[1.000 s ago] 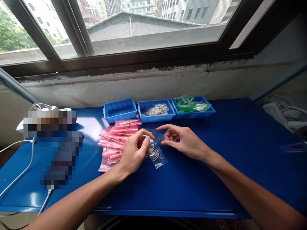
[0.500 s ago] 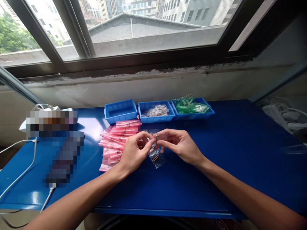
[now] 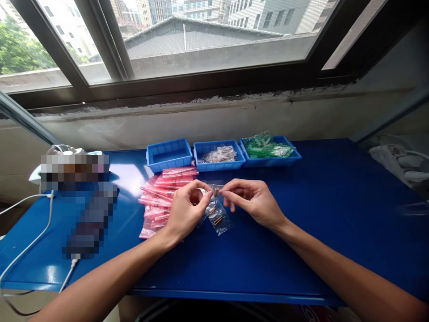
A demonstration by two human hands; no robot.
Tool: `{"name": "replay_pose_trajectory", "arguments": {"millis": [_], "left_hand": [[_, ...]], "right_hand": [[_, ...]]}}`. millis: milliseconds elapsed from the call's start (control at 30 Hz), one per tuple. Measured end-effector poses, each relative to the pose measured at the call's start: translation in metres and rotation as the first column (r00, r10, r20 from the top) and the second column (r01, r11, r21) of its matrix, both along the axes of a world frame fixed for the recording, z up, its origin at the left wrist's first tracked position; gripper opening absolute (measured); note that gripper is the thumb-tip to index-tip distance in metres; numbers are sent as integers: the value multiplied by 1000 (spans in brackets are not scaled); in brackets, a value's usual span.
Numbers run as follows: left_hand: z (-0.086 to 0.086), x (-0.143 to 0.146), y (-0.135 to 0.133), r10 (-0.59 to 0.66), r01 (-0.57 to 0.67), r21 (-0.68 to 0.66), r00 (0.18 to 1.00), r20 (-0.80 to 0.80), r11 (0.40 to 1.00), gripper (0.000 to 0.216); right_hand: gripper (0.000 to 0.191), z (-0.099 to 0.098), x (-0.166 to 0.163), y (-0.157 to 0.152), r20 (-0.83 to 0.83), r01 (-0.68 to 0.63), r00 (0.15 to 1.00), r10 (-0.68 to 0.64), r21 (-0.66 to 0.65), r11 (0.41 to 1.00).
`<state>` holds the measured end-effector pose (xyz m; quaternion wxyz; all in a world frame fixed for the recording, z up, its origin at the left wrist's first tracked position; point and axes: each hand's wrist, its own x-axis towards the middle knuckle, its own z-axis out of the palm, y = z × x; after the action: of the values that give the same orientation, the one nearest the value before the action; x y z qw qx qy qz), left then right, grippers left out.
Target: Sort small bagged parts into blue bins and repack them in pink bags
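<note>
Head view, the only 1. Both hands meet over the middle of the blue worktop (image 3: 301, 232), just near of 3 blue trays.

Left hand (image 3: 186, 211) and right hand (image 3: 255, 203) each have thumb + forefinger pressed together on the top edge of a small clear bag (image 3: 224, 226). That's 1 grip per side, fingertips almost touching. The bag slopes down from there toward the near side. Can't tell if its low end lies on the worktop or just above it.

Inside are a few small copper-coloured pins (image 3: 217, 220). 1 more brassy bit shows right btw the 2 grips at the bag's mouth, too small to say if it's in or out.

Left of the clear bag, partly hidden by the left hand, is a fanned pile of pink bags (image 3: 161, 197). On the far side, L to R:
- left tray (image 3: 169, 164)
- middle tray (image 3: 219, 166) w/ more clear packets (image 3: 219, 154)
- right tray (image 3: 271, 161) w/ green packets (image 3: 266, 146)

Far left there's a white cable (image 3: 20, 219) beside a pixelated patch.

Step in hand, as I read it: both grips are working the mouth of the clear bag. Opening or closing, can't tell.

What a next move calls for, imo:
- an even pinch on both sides
- mouth kept uppermost so the pins don't slide out
- small fingertip motions, no tugging, since the film looks thin + slippery and the parts are tiny
</note>
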<state>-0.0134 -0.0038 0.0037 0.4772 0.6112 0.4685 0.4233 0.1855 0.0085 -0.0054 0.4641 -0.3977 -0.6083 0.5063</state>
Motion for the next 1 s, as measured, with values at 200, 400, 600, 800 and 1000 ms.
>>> {"name": "replay_pose_trajectory", "arguments": {"millis": [200, 400, 600, 800, 1000], "left_hand": [[-2, 0, -4, -2, -1, 34, 995, 98, 999, 17], [-5, 0, -4, 24, -53, 244, 992, 123, 968, 6], [-8, 0, -5, 20, -49, 274, 994, 108, 960, 10], [-4, -1, -5, 23, -37, 270, 998, 52, 962, 7], [2, 0, -5, -14, 11, 65, 999, 47, 998, 28]], "right_hand": [[12, -5, 1, -5, 30, 74, 996, -78, 126, 989], [27, -5, 2, -11, 100, 157, 969, -226, 455, 876], [33, -4, 1, -11, 123, 147, 963, -241, 511, 847], [22, -2, 3, -11, 144, 163, 952, -272, 514, 842], [19, 2, 1, -12, 155, 165, 965, -213, 274, 947]]}}
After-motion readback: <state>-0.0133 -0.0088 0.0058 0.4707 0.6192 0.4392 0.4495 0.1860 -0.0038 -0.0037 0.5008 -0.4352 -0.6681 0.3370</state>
